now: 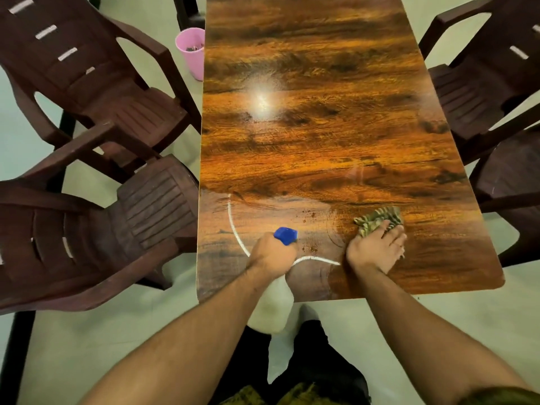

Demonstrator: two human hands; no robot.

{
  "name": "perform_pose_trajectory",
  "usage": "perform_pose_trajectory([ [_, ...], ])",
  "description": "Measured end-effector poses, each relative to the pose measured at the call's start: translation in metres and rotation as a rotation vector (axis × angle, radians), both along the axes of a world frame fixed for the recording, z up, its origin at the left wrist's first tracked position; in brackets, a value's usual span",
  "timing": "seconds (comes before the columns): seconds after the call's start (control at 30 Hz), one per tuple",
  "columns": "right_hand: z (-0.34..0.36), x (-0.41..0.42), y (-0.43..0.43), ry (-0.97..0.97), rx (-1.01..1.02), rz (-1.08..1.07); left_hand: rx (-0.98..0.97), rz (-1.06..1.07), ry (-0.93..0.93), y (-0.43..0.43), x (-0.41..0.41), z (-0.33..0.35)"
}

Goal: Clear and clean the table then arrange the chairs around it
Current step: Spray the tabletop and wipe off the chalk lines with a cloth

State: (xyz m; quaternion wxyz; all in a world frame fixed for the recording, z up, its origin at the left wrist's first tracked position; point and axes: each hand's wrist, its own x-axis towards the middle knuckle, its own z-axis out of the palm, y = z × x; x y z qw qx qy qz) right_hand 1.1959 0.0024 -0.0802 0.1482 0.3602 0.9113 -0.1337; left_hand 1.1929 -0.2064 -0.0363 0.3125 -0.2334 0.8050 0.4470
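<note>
Wood-grain table [321, 141]: one, glossy orange-brown laminate with rounded corners; its long axis runs straight away from the person, and a light glare sits mid-top.
Chairs [96, 83]: four in view, dark brown moulded plastic with slatted seats and backs; two stand at the left side, two at the right, all angled toward the table.
Spray bottle [286, 235]: one, with a blue head and a pale translucent body. It is over the near end of the table, its long axis roughly along the table's length, head toward the far end, body hanging past the near edge.
Left hand [273, 255]: fingers curled tight round the bottle's neck.
Cloth [377, 219]: one, crumpled, striped olive and cream, lying on the near right part of the table.
Right hand [375, 249]: fingers fairly straight and close together, pressing the cloth down.
Crumbs [311, 249]: a few small brown specks between the hands.
White arc [233, 226]: one curved line on the near left surface.
Pink bucket [191, 51]: one, plastic, tapered, on the floor beside the table's left edge.
</note>
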Motion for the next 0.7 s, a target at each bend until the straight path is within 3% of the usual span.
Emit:
perform_pose_trajectory([
  [0.1,-0.003,0.000,-0.039,0.006,0.017,0.473,0.057,-0.060,-0.013,-0.001,0.008,0.000],
  [0.23,0.004,0.014,-0.019,0.015,-0.156,0.920,-0.038,0.189,0.033,-0.021,-0.014,0.010],
  [0.3,0.001,0.011,0.005,0.019,-0.133,0.927,-0.029,0.163,0.061,-0.031,-0.015,0.013],
  [0.37,-0.003,0.002,0.014,0.032,-0.068,0.721,-0.017,0.094,0.051,-0.033,-0.010,0.014],
  [0.47,-0.002,-0.018,-0.020,0.020,-0.020,0.297,-0.002,0.172,0.054,-0.047,-0.013,0.014],
  [0.53,0.002,-0.026,-0.054,-0.020,0.004,0.217,0.002,0.224,0.040,-0.056,-0.013,0.014],
  [0.63,0.004,-0.017,-0.100,-0.003,0.028,0.635,0.021,0.112,0.007,-0.059,-0.006,0.016],
  [0.7,0.005,0.001,-0.112,0.013,-0.102,0.972,0.054,0.144,0.028,-0.063,-0.011,0.017],
])
